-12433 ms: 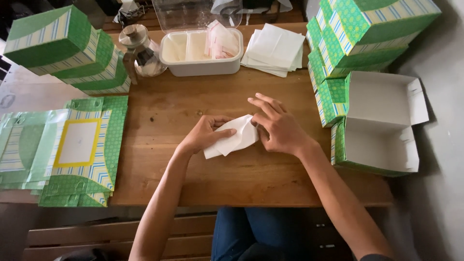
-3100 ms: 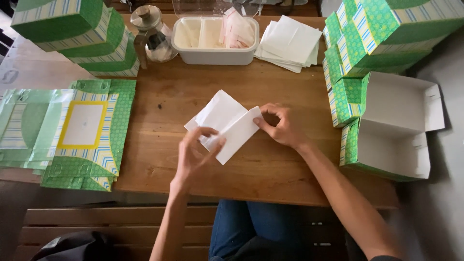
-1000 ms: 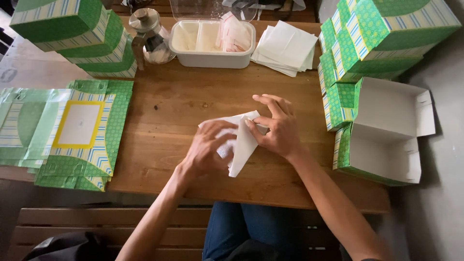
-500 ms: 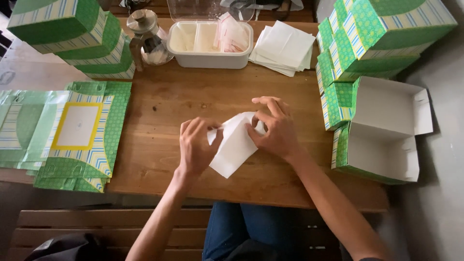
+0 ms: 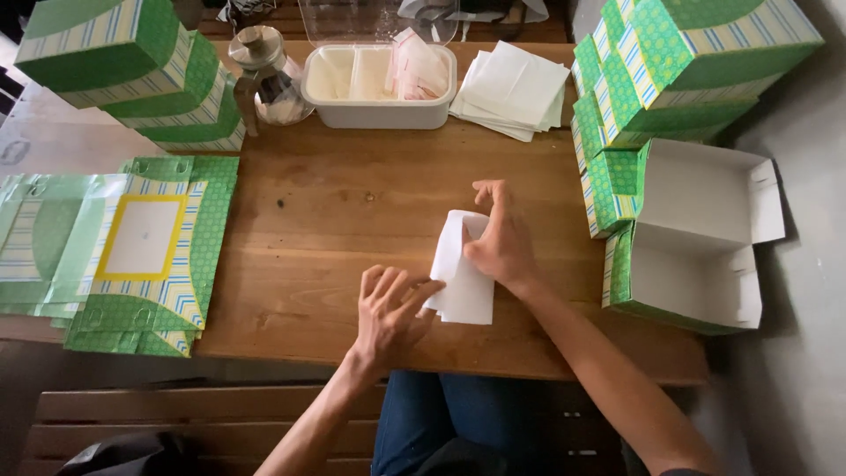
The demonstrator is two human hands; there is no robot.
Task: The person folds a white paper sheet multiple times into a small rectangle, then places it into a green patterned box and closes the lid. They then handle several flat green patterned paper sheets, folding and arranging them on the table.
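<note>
Wooden tabletop [image 5: 352, 203] carried everything: flat green cartons [image 5: 132, 247] at the left edge, folded green boxes [image 5: 132, 70] behind them, a white tub [image 5: 379, 110] and a stack of white sheets [image 5: 515, 88] at the far side, and an open box [image 5: 696, 238] at the right. Near the front edge lay a partly folded white paper [image 5: 463, 278]. The right hand [image 5: 502, 242] pressed down on its upper part, thumb tucked against the raised fold. The left hand [image 5: 392, 308] had its fingers spread, tips touching the paper's lower left edge, pinching nothing. The fold looked loose and curled; if the right hand's pressure slipped, it would likely spring open or crease crooked.
</note>
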